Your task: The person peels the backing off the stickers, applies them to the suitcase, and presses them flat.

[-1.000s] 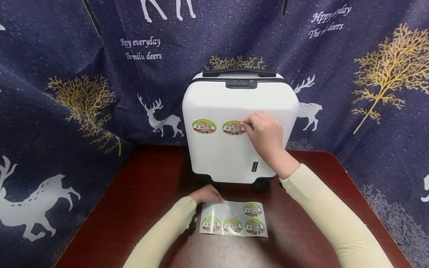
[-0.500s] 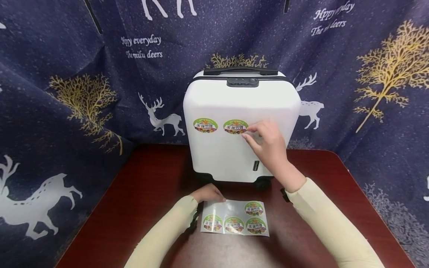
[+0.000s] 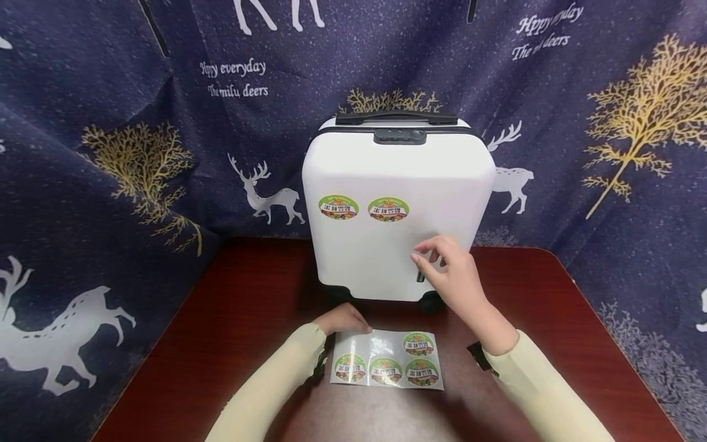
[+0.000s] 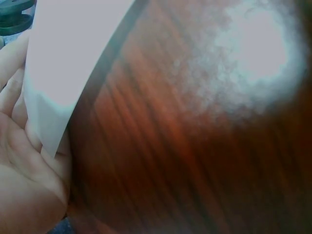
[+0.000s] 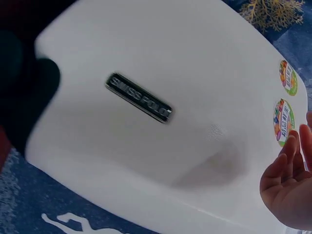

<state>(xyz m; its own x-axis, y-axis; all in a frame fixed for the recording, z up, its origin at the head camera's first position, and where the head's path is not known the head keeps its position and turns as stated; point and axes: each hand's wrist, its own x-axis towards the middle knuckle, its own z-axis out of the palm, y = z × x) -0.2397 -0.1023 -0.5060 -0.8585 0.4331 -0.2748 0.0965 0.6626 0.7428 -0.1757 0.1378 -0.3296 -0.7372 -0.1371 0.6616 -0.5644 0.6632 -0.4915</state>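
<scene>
A white suitcase [image 3: 364, 258] stands upright on the table, with two oval fruit-label stickers side by side on its front, a left sticker [image 3: 339, 207] and a right sticker [image 3: 389, 209]. My right hand [image 3: 455, 276] hovers before the suitcase's lower right, fingers loosely bent, thumb and forefinger apart with nothing between them. It partly hides the black brand plate [image 5: 140, 97], which shows whole in the right wrist view. By its far left corner, my left hand [image 3: 343, 319] pinches a sticker sheet [image 3: 381, 341] bearing several stickers. The left wrist view shows the sheet's pale underside against the fingers.
The dark red wooden table [image 3: 248, 294] extends to both sides of the suitcase. Behind it hangs a blue cloth [image 3: 232, 123] printed with deer and golden trees. A carry handle [image 3: 396, 118] and combination lock [image 3: 400, 136] top the suitcase.
My right hand has left the right sticker, its fingers parting, and moved down and slightly right. The sticker stays on the suitcase. My left hand keeps its hold on the sheet.
</scene>
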